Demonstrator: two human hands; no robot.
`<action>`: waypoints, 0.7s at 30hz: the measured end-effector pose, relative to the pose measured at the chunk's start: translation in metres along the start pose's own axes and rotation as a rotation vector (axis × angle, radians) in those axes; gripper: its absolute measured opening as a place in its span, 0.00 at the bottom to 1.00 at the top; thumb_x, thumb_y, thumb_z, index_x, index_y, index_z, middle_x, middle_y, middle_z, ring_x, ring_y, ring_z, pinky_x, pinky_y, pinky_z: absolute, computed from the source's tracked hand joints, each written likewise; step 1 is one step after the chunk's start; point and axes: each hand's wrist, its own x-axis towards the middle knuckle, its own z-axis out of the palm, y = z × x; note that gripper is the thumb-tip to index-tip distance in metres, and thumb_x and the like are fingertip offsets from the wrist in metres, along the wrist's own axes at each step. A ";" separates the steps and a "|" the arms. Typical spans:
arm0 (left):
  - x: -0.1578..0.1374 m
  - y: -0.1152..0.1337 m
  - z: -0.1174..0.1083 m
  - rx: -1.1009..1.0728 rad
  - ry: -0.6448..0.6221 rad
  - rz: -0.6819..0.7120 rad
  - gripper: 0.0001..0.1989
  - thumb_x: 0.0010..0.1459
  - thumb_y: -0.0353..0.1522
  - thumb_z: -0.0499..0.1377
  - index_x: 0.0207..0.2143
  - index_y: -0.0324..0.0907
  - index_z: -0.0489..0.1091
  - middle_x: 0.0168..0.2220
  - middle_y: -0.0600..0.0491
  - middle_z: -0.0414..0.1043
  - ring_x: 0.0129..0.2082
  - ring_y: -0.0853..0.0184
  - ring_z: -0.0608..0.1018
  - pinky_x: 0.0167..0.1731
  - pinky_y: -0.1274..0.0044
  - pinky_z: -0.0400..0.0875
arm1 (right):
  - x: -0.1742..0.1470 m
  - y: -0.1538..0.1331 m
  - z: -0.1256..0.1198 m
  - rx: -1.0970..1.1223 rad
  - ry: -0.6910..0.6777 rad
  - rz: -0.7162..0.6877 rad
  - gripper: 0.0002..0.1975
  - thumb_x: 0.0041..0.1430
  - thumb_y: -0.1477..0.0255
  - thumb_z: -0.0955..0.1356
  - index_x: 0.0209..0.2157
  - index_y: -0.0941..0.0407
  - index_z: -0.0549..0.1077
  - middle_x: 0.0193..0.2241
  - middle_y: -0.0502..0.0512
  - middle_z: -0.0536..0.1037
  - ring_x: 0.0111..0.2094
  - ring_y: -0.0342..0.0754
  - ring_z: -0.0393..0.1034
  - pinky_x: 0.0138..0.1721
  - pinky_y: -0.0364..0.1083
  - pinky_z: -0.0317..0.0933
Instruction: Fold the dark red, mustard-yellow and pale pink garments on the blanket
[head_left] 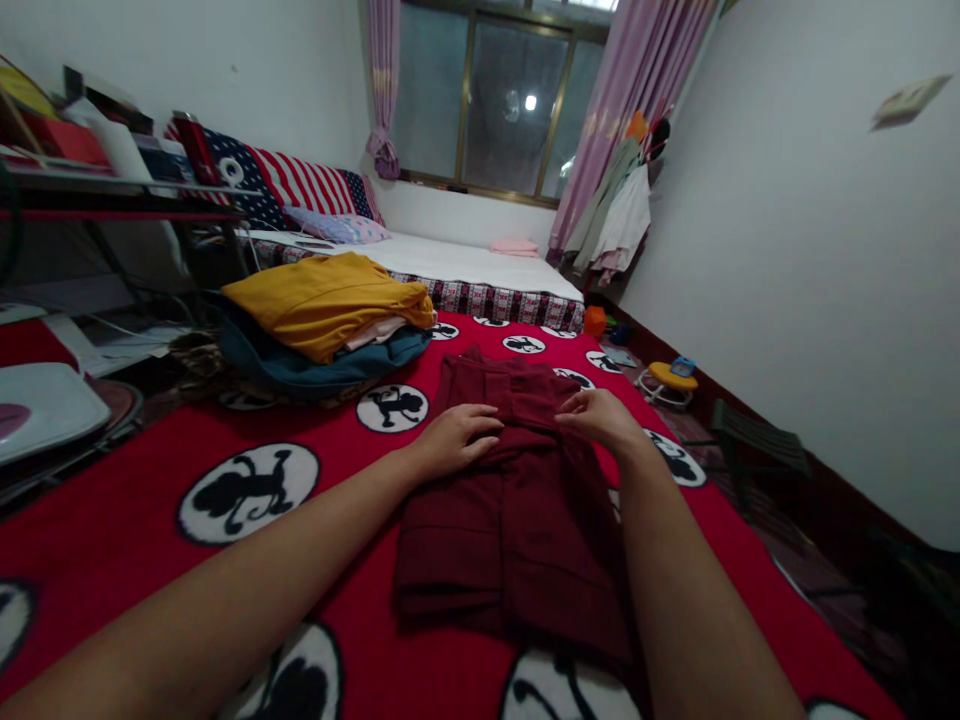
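A dark red garment (514, 530) lies spread on the red blanket (337, 590), with folds across its middle; I cannot tell exactly what kind it is. Flat on its upper left part rests my left hand (456, 440), its fingers stretched out over the cloth. On the opposite side, my right hand (596, 418) has its thumb and fingers pinched together at the garment's upper right edge. Both forearms reach in from the bottom, one along each side of the garment. My right forearm covers part of its lower right edge.
Beyond my left hand sits a pile of clothes with a yellow garment (330, 300) on top and a teal one (322, 365) below. A cluttered desk (112, 200) stands at left. Right of the blanket are a yellow stool (673, 377) and a dark folding chair (757, 440).
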 end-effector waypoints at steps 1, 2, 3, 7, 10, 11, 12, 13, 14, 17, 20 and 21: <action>0.000 0.000 0.001 0.001 0.003 -0.004 0.17 0.63 0.36 0.53 0.49 0.40 0.75 0.57 0.44 0.69 0.57 0.60 0.71 0.58 0.70 0.64 | -0.001 -0.001 -0.004 0.001 -0.088 -0.011 0.08 0.31 0.76 0.78 0.16 0.54 0.77 0.14 0.48 0.73 0.18 0.42 0.64 0.22 0.40 0.56; 0.000 -0.001 0.001 0.002 0.006 -0.006 0.17 0.63 0.36 0.53 0.49 0.40 0.75 0.57 0.44 0.69 0.56 0.61 0.71 0.58 0.70 0.64 | -0.003 -0.003 -0.006 0.008 -0.157 -0.021 0.08 0.31 0.76 0.78 0.17 0.55 0.77 0.14 0.48 0.74 0.17 0.41 0.64 0.21 0.40 0.54; -0.001 -0.001 0.002 0.001 0.010 -0.005 0.17 0.63 0.36 0.54 0.49 0.41 0.75 0.57 0.44 0.69 0.56 0.61 0.71 0.58 0.70 0.64 | -0.005 -0.006 -0.006 0.005 -0.211 -0.025 0.09 0.30 0.76 0.78 0.17 0.55 0.77 0.14 0.48 0.74 0.17 0.41 0.64 0.21 0.40 0.54; -0.002 -0.002 0.001 -0.023 0.006 0.004 0.17 0.62 0.36 0.55 0.50 0.41 0.74 0.57 0.45 0.69 0.57 0.61 0.71 0.57 0.71 0.64 | -0.015 -0.024 -0.005 -0.225 -0.269 0.032 0.11 0.31 0.77 0.78 0.11 0.54 0.74 0.10 0.48 0.70 0.16 0.42 0.62 0.24 0.43 0.55; -0.001 0.000 -0.002 -0.062 -0.010 -0.029 0.17 0.61 0.36 0.56 0.49 0.41 0.75 0.56 0.45 0.70 0.55 0.61 0.72 0.56 0.71 0.65 | -0.019 -0.037 -0.002 -0.364 -0.106 0.015 0.20 0.39 0.67 0.78 0.07 0.54 0.68 0.09 0.52 0.66 0.21 0.49 0.68 0.30 0.47 0.58; 0.001 0.000 -0.003 -0.086 -0.005 -0.049 0.16 0.60 0.36 0.56 0.48 0.41 0.76 0.55 0.45 0.71 0.54 0.61 0.74 0.55 0.71 0.66 | -0.019 -0.040 0.002 -0.350 -0.011 -0.023 0.20 0.42 0.64 0.77 0.08 0.53 0.69 0.11 0.53 0.68 0.25 0.51 0.70 0.33 0.48 0.60; 0.004 0.000 -0.004 -0.114 0.008 -0.069 0.15 0.60 0.35 0.56 0.46 0.41 0.76 0.53 0.46 0.73 0.53 0.62 0.75 0.54 0.72 0.67 | -0.019 -0.042 0.007 -0.316 0.079 -0.073 0.17 0.44 0.63 0.76 0.11 0.53 0.72 0.15 0.55 0.72 0.29 0.53 0.72 0.36 0.48 0.61; 0.007 -0.001 -0.004 -0.136 0.030 -0.088 0.14 0.59 0.33 0.56 0.46 0.40 0.76 0.50 0.46 0.75 0.51 0.63 0.76 0.53 0.73 0.68 | -0.019 -0.042 0.014 -0.274 0.149 -0.134 0.12 0.47 0.63 0.75 0.17 0.53 0.76 0.21 0.56 0.76 0.34 0.54 0.73 0.40 0.49 0.62; 0.011 -0.003 -0.004 -0.147 0.058 -0.107 0.14 0.59 0.32 0.56 0.46 0.40 0.76 0.49 0.47 0.76 0.50 0.63 0.76 0.53 0.73 0.68 | -0.018 -0.041 0.023 -0.241 0.188 -0.204 0.07 0.50 0.63 0.74 0.26 0.52 0.79 0.30 0.57 0.79 0.40 0.54 0.73 0.44 0.49 0.62; 0.022 -0.017 -0.002 -0.084 0.124 -0.175 0.18 0.59 0.32 0.57 0.50 0.39 0.73 0.53 0.45 0.72 0.54 0.61 0.74 0.56 0.71 0.65 | -0.017 -0.031 0.053 -0.273 0.084 -0.337 0.23 0.56 0.65 0.70 0.53 0.54 0.72 0.57 0.61 0.70 0.58 0.55 0.63 0.57 0.53 0.57; 0.029 -0.038 -0.002 0.027 0.130 -0.274 0.21 0.58 0.34 0.59 0.54 0.40 0.71 0.62 0.43 0.61 0.63 0.55 0.64 0.62 0.66 0.58 | -0.019 -0.021 0.074 -0.408 -0.084 -0.274 0.30 0.62 0.60 0.65 0.63 0.56 0.61 0.66 0.60 0.57 0.66 0.57 0.48 0.63 0.63 0.46; 0.031 -0.046 -0.003 0.050 0.157 -0.323 0.20 0.58 0.34 0.59 0.53 0.40 0.71 0.62 0.43 0.61 0.63 0.55 0.63 0.62 0.66 0.57 | -0.020 -0.019 0.077 -0.437 -0.110 -0.247 0.30 0.63 0.59 0.63 0.63 0.55 0.59 0.66 0.58 0.55 0.67 0.57 0.45 0.63 0.65 0.44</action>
